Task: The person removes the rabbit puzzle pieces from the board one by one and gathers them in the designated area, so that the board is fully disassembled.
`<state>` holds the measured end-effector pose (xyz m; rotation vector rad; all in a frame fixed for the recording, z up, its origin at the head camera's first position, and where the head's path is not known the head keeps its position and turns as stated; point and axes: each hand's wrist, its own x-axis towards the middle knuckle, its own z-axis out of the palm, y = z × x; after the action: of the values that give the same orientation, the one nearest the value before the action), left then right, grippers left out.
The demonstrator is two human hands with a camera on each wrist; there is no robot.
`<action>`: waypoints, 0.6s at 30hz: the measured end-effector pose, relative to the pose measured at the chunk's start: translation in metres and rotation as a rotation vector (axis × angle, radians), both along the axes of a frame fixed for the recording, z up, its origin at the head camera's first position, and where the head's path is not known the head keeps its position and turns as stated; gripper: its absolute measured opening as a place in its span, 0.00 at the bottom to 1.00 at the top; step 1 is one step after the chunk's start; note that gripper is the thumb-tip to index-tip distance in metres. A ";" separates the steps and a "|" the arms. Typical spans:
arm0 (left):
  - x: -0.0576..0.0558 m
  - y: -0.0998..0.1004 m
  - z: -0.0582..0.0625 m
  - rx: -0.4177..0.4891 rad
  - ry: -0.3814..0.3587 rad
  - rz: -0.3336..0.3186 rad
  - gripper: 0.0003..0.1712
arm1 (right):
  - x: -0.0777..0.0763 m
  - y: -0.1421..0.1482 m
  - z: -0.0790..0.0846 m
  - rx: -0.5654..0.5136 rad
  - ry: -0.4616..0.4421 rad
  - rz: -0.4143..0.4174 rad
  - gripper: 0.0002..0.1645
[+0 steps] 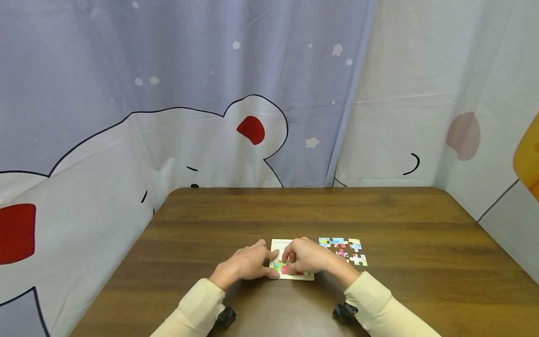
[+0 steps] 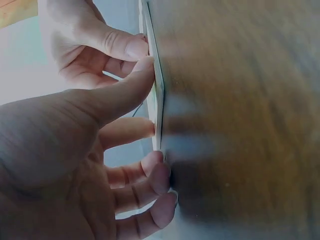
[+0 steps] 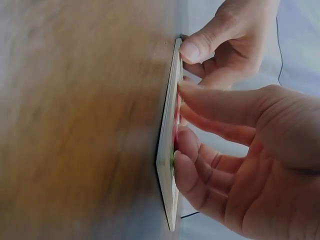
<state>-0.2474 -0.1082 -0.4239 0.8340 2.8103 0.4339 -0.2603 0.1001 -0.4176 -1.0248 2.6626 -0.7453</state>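
A small puzzle tray [image 1: 309, 277] with a pale frame lies flat on the table. Green and pink puzzle pieces [image 1: 276, 266] fill its near part, while pale backing shows at the far side. My left hand [image 1: 250, 262] rests at the tray's left edge; its thumb and index finger touch the frame, with the other fingers down beside it in the left wrist view. Over the tray, my right hand [image 1: 309, 255] has bent fingers and thumb at a puzzle piece in the near part. The fingers mostly cover that piece; a red and green edge [image 3: 176, 131] shows beneath them.
Several loose puzzle pieces [image 1: 355, 244] lie right of the tray, some partly behind the right hand and wrist. The brown wooden table [image 1: 210, 224] extends around them. A printed curtain [image 1: 202, 140] hangs behind its far edge.
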 end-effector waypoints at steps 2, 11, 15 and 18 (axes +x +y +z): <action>0.001 0.000 0.001 -0.026 -0.010 0.000 0.39 | 0.002 -0.003 0.000 0.013 0.019 -0.007 0.08; 0.002 0.002 0.001 -0.122 0.025 -0.034 0.38 | 0.005 -0.010 0.001 0.047 -0.021 -0.061 0.10; 0.002 0.001 0.001 -0.126 0.031 -0.047 0.37 | 0.005 -0.009 0.001 0.033 -0.050 -0.061 0.11; 0.001 0.000 0.001 -0.117 0.025 -0.059 0.37 | 0.004 -0.009 0.000 0.022 -0.061 -0.056 0.11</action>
<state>-0.2461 -0.1082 -0.4232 0.9000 2.7943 0.2498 -0.2562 0.0915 -0.4178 -0.9105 2.6514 -0.7441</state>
